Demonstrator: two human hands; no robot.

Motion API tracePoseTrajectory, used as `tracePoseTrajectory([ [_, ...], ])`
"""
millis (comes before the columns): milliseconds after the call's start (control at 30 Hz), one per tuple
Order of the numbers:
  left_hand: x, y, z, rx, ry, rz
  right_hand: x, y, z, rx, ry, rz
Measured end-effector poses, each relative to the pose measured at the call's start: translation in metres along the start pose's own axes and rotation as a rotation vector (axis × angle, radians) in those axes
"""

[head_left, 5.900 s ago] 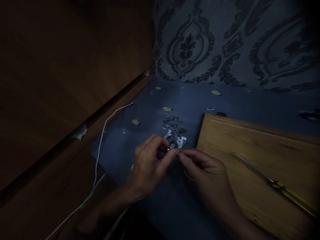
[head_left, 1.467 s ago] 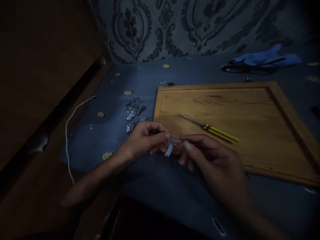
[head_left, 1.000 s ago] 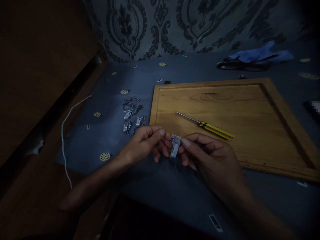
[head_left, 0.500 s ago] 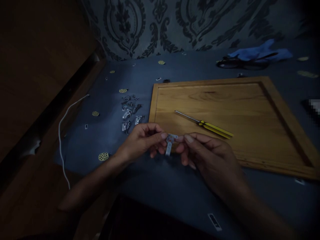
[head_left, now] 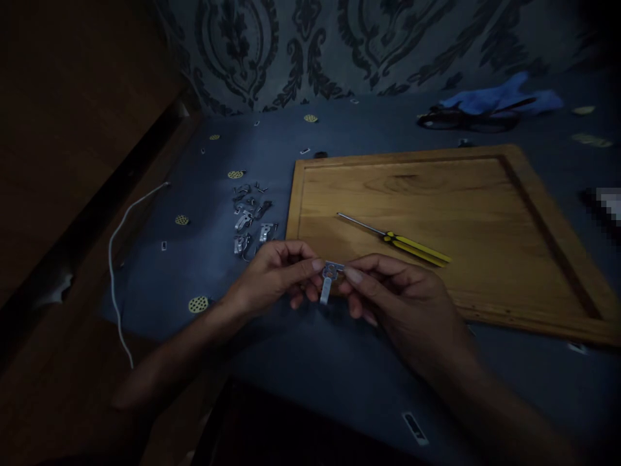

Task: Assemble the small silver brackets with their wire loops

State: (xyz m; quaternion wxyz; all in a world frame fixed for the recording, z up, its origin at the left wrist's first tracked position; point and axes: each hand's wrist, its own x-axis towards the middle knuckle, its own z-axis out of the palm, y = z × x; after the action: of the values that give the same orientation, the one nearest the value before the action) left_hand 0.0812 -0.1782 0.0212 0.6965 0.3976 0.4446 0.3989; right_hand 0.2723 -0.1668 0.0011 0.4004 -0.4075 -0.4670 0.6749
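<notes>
Between my hands, just in front of the board's near edge, is a small T-shaped metal fitting [head_left: 326, 290], its narrow tongue pointing down toward me. My left hand [head_left: 279, 275] pinches its left end between thumb and fingers. At the right end, the thumb and fingertips of my right hand [head_left: 395, 288] are closed on it. Whether a tiny screw or pin is also between those fingertips, I cannot tell. A pile of similar metal fittings [head_left: 242, 243], with hooks and screws among them, lies beyond my left hand.
A wooden board [head_left: 436, 188] lies on the blue tablecloth [head_left: 310, 369], bearing a yellow-and-black screwdriver [head_left: 392, 239]. Dark glasses [head_left: 466, 121] and a blue cloth [head_left: 504, 97] sit at the back right. A white cable [head_left: 112, 259] hangs along the left edge.
My right fingertips have moved left, closer in against the fitting. My left hand keeps its pinch. The whole view has shifted slightly.
</notes>
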Motion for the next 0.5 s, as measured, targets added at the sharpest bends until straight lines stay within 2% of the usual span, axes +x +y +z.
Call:
tracePoseTrajectory([
  [233, -0.0017, -0.0007, 0.001, 0.013, -0.012, 0.002, 0.0, 0.0012, -0.0013, -0.085, 0.015, -0.035],
  [500, -0.002, -0.0008, 0.0014, 0.03, -0.005, 0.0, 0.0021, 0.0019, 0.0028, -0.025, 0.071, -0.036],
])
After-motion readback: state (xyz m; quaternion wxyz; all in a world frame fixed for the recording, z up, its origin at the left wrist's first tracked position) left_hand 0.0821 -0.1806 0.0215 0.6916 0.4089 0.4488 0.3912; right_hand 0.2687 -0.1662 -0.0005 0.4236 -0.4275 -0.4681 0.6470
